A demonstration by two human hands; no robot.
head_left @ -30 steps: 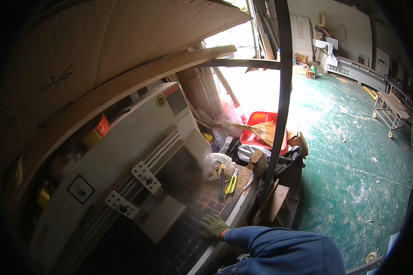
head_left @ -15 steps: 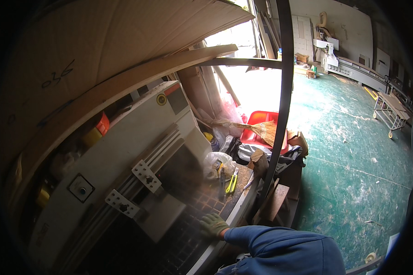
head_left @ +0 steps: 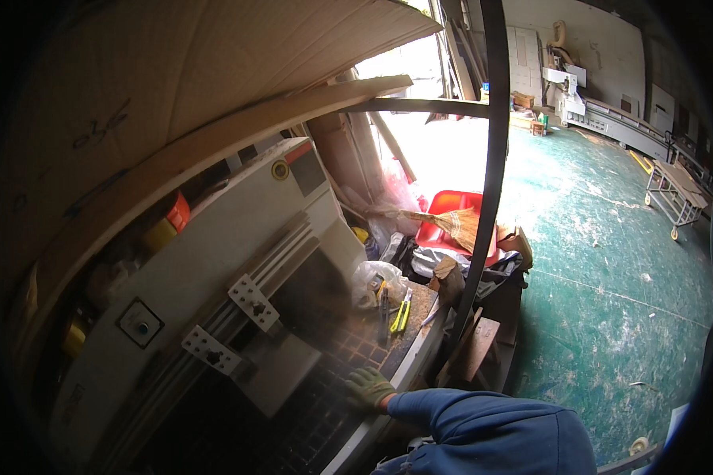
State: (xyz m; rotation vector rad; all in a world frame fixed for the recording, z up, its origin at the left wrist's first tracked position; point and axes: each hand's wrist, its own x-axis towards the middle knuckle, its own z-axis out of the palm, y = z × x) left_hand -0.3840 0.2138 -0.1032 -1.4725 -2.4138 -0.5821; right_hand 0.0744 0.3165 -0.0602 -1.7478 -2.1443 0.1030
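View shifted slightly; gloved hand [head_left: 369, 389] spread on gridded bed [head_left: 350, 353].

The sleeve [head_left: 459, 413] is blue, the glove [head_left: 370, 389] olive-green.

The dark, gridded bed [head_left: 313, 416] carries a clear bag [head_left: 366, 283], a dark tool [head_left: 383, 315] and a yellow tool [head_left: 402, 314] near its far end, amid brown dust [head_left: 421, 302]. On the scuffed green floor [head_left: 602, 340] stands a trolley [head_left: 678, 184].
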